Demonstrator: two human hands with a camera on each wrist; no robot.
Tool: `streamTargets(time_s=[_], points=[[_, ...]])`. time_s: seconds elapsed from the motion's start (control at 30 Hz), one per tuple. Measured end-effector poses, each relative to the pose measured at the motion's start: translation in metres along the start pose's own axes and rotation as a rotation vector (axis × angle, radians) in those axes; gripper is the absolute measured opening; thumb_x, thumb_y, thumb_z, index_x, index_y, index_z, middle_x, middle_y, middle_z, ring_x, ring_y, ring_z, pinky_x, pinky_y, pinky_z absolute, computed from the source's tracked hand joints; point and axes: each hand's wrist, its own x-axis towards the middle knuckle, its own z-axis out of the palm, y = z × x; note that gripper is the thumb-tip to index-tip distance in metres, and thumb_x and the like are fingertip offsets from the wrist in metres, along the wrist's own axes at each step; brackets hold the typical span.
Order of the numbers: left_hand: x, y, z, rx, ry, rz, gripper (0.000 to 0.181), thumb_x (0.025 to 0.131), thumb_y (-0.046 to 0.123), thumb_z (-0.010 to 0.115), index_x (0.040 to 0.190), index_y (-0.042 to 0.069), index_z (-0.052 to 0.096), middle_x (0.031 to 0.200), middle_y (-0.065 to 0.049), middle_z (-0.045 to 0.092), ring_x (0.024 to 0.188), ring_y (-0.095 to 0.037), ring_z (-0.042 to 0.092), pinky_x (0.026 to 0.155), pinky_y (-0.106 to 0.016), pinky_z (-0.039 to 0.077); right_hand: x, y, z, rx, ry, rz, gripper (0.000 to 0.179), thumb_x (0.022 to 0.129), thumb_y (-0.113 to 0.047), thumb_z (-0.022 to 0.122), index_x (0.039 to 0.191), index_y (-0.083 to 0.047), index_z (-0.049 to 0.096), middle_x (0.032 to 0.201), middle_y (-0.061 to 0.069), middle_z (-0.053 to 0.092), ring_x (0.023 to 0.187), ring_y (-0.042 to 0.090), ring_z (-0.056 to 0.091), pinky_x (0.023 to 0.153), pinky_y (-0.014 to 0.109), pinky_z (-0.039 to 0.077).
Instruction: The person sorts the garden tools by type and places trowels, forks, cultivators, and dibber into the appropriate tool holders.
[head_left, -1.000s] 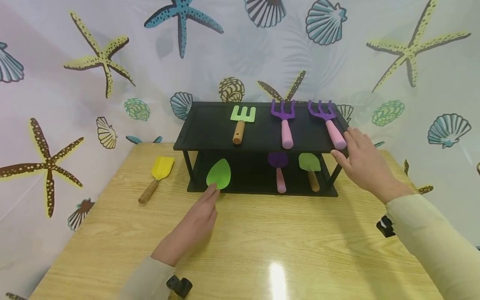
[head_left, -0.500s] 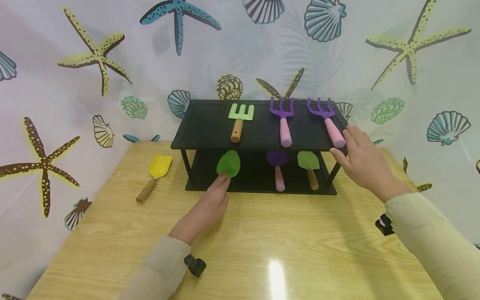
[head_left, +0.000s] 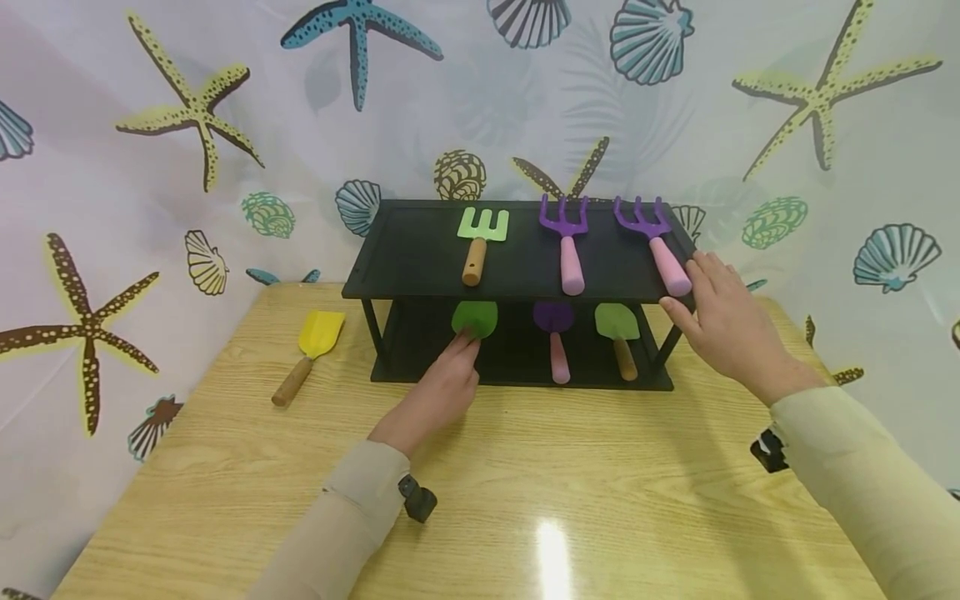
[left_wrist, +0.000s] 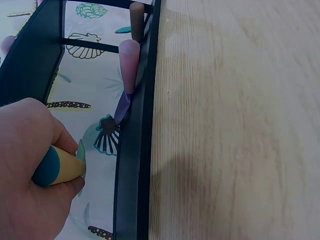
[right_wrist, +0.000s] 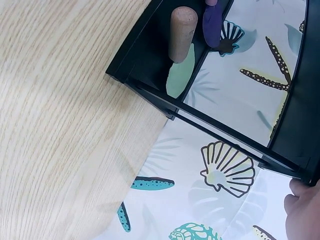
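My left hand (head_left: 442, 387) grips a small green-bladed trowel (head_left: 475, 317) by its handle at the left part of the black two-tier rack (head_left: 420, 250). The blade reaches under the top tier, above the lower one. In the left wrist view, the handle (left_wrist: 70, 167) is yellow with a blue end. Fingers of my right hand (head_left: 731, 325) lie fairly straight along the top tier's right edge, thumb at the front corner. On the lower tier, right of the held trowel, lie a purple trowel with a pink handle (head_left: 559, 358) and a pale green trowel (head_left: 617, 323).
A green hand fork (head_left: 483, 225) and two purple forks with pink handles, one in the middle (head_left: 572, 267) and one at the right (head_left: 670, 267), lie on the top tier. A yellow shovel (head_left: 321, 333) rests on the wooden table (head_left: 600, 483). Patterned cloth (head_left: 525, 100) hangs behind.
My left hand has carried the green trowel rightward and deeper into the rack, its blade passing under the top tier. My right hand has stayed at the rack's right edge.
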Motion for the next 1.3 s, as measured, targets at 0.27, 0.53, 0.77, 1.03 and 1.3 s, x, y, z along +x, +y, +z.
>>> streamTargets(time_s=[0.27, 0.53, 0.77, 1.03, 1.3], points=[[0.014, 0.001, 0.006, -0.026, -0.003, 0.005, 0.040, 0.099, -0.004, 0.040, 0.138, -0.007, 0.044, 0.147, -0.016, 0.042, 0.140, -0.026, 0.043, 0.114, -0.039, 0.043, 0.000, 0.001, -0.001, -0.003, 0.003, 0.000, 0.080, 0.106, -0.051, 0.030, 0.153, 0.012, 0.016, 0.159, 0.035, 0.016, 0.150, 0.048, 0.012, 0.126, 0.055, 0.005], [0.031, 0.008, 0.013, 0.000, -0.018, 0.007, 0.033, 0.098, -0.002, 0.044, 0.131, -0.006, 0.048, 0.139, -0.014, 0.047, 0.126, -0.023, 0.051, 0.105, -0.037, 0.050, 0.000, 0.002, -0.001, 0.001, -0.001, 0.003, 0.080, 0.106, -0.051, 0.030, 0.153, 0.012, 0.016, 0.159, 0.035, 0.016, 0.150, 0.048, 0.011, 0.126, 0.055, 0.005], [0.040, 0.011, 0.015, 0.014, -0.043, -0.034, 0.033, 0.098, -0.002, 0.045, 0.130, -0.008, 0.050, 0.140, -0.015, 0.047, 0.123, -0.023, 0.054, 0.103, -0.036, 0.051, 0.000, 0.001, 0.000, -0.001, 0.006, 0.001, 0.080, 0.105, -0.051, 0.030, 0.153, 0.012, 0.016, 0.159, 0.035, 0.018, 0.150, 0.048, 0.011, 0.126, 0.055, 0.005], [0.048, 0.005, 0.021, 0.043, -0.073, -0.097, 0.035, 0.099, 0.000, 0.045, 0.132, -0.010, 0.049, 0.147, -0.018, 0.042, 0.132, -0.029, 0.049, 0.107, -0.040, 0.048, 0.001, -0.001, 0.000, 0.000, 0.003, 0.004, 0.080, 0.105, -0.051, 0.030, 0.153, 0.012, 0.016, 0.159, 0.035, 0.017, 0.151, 0.048, 0.011, 0.125, 0.055, 0.006], [0.055, 0.003, 0.029, 0.095, -0.081, -0.078, 0.036, 0.098, 0.000, 0.044, 0.131, -0.013, 0.049, 0.146, -0.024, 0.042, 0.132, -0.032, 0.048, 0.107, -0.039, 0.049, 0.000, -0.001, 0.000, -0.002, -0.002, 0.008, 0.080, 0.106, -0.051, 0.029, 0.153, 0.012, 0.015, 0.159, 0.035, 0.015, 0.150, 0.048, 0.011, 0.126, 0.055, 0.006]])
